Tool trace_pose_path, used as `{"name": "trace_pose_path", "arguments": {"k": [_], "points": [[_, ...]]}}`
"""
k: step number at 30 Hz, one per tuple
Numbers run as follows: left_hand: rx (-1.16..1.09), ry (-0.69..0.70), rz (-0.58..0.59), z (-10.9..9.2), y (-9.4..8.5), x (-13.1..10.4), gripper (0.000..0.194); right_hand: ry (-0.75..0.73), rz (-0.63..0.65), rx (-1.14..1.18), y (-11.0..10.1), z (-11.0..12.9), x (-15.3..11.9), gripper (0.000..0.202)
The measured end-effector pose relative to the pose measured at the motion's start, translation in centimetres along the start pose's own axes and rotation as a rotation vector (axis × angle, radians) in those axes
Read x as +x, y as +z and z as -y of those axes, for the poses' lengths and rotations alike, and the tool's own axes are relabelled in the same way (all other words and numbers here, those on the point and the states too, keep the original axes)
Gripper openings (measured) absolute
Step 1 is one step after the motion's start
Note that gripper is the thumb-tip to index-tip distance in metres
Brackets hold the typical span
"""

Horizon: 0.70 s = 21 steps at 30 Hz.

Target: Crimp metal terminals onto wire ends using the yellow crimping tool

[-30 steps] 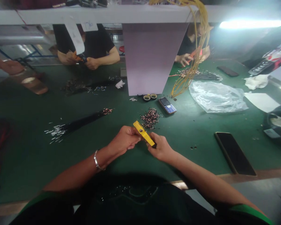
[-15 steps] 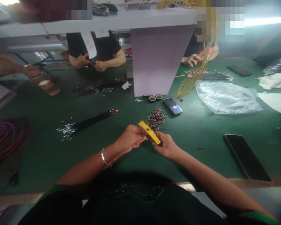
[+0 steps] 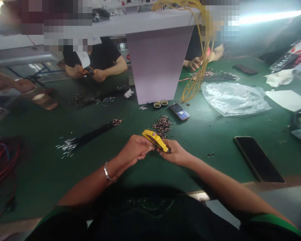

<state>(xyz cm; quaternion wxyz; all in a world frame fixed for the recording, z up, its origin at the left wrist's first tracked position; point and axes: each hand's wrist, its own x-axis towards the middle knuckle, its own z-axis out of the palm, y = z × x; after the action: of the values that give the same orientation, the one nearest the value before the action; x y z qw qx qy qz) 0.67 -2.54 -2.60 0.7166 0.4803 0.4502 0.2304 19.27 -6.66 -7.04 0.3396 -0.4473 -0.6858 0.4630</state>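
My right hand (image 3: 174, 152) is closed around a yellow wire stripper (image 3: 156, 140), whose head points up and left. Close against the tool's left side, my left hand (image 3: 136, 147) is pinched; whatever lies between its fingertips is too small and hidden to make out. A bracelet circles that wrist. Just beyond the tool lies a heap of small dark and copper-coloured wire offcuts (image 3: 162, 125). To the left rests a bundle of black wires (image 3: 91, 135), with silvery ends on the near side and coppery ends on the far side.
A keypad phone (image 3: 180, 111) and two tape rolls (image 3: 160, 104) sit behind the heap. Rightward are a clear plastic bag (image 3: 235, 98) and a dark smartphone (image 3: 258, 159). Red and blue cables (image 3: 1, 162) lie left. Across the green table, co-workers' hands hold tools beside a partition (image 3: 159, 67).
The whole view has shifted slightly, so things on the table appear further left. The wire stripper has turned a little, showing more of its side; both hands stay close together.
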Motion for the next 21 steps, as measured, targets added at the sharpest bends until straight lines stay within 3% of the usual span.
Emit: {"name": "trace_pose_path", "arguments": {"k": [7, 12, 15, 21], "points": [[-0.015, 0.004, 0.026, 0.3, -0.1, 0.1, 0.003, -0.105, -0.143, -0.27, 0.7, -1.1, 0.0, 0.008], [-0.008, 0.05, 0.035, 0.3, 0.1, 0.0, 0.017, -0.234, -0.19, -0.556, 0.6, -1.3, -0.1, 0.012], [0.042, 0.072, 0.027, 0.3, 0.1, -0.1, 0.015, -0.292, -0.204, -0.675, 0.5, -1.3, -0.3, 0.015], [0.098, 0.08, -0.01, -0.1, 0.2, -0.2, 0.018, -0.212, -0.188, -0.505, 0.8, -0.8, -0.5, 0.013]]}}
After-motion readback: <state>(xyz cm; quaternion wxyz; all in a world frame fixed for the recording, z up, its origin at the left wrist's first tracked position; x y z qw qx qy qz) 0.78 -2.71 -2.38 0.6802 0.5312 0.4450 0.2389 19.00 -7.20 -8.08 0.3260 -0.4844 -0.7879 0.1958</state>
